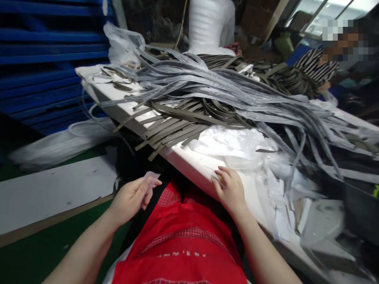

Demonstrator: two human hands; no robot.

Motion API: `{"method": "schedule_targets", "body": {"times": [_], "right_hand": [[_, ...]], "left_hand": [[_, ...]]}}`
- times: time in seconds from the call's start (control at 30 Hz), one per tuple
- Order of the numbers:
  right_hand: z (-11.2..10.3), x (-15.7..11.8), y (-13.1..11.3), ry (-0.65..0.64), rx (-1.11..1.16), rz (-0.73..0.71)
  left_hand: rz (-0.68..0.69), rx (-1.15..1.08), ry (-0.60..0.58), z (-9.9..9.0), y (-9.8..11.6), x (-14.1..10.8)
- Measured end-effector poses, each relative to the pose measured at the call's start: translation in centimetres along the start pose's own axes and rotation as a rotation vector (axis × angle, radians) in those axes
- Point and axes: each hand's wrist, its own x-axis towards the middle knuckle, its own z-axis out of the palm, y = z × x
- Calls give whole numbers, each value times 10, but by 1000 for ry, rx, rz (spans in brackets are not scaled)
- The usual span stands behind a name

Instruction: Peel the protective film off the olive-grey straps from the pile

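Observation:
My left hand [130,199] is closed on a thin, pale purple piece of sheet [151,182], pinched between thumb and fingers over my lap. Whether that piece is paper, cloth or film, I cannot tell. At the near edge of the white table [192,165], my right hand [229,189] is half curled with thumb and forefinger apart. A small yellowish spot shows between its fingers, too blurred to name. Beyond it lie crumpled white plastic bags [231,142]. Dark olive flat strips [174,126] stick out over the table edge between my hands.
Long strips in clear plastic sleeves [213,83] sprawl across the table. Blue stacked slats [53,51] stand at left, above a plastic bundle [68,142] and a white board [56,193]. A white wrapped roll [210,25] is behind. Another person in a striped sleeve [316,65] is at far right.

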Motion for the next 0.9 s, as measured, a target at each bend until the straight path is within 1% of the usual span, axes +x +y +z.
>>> {"method": "schedule_targets", "body": {"times": [0.07, 0.13, 0.27, 0.4, 0.53, 0.63, 0.77, 0.83, 0.9], "right_hand": [[-4, -10, 18, 93, -98, 17], [-10, -16, 28, 111, -133, 6], [-17, -13, 34, 127, -109, -15], [-23, 3, 33, 173, -76, 17], [-28, 19, 29, 169, -64, 17], [-31, 22, 23, 129, -83, 23], [-32, 9, 19, 63, -247, 32], [-26, -1, 20, 42, -355, 11], [-17, -11, 24, 25, -436, -17]], "left_hand": [[-12, 23, -26, 6, -7, 9], [-9, 12, -21, 8, -11, 14], [-15, -48, -20, 11, -20, 18], [-61, -110, -40, 14, -28, 17], [-98, -133, -76, 14, -31, 15], [-109, -135, -86, 12, -35, 14], [-115, -145, -85, 7, -45, 14], [-124, -157, -81, 7, -47, 14], [-136, -174, -79, 8, -45, 15]]}}
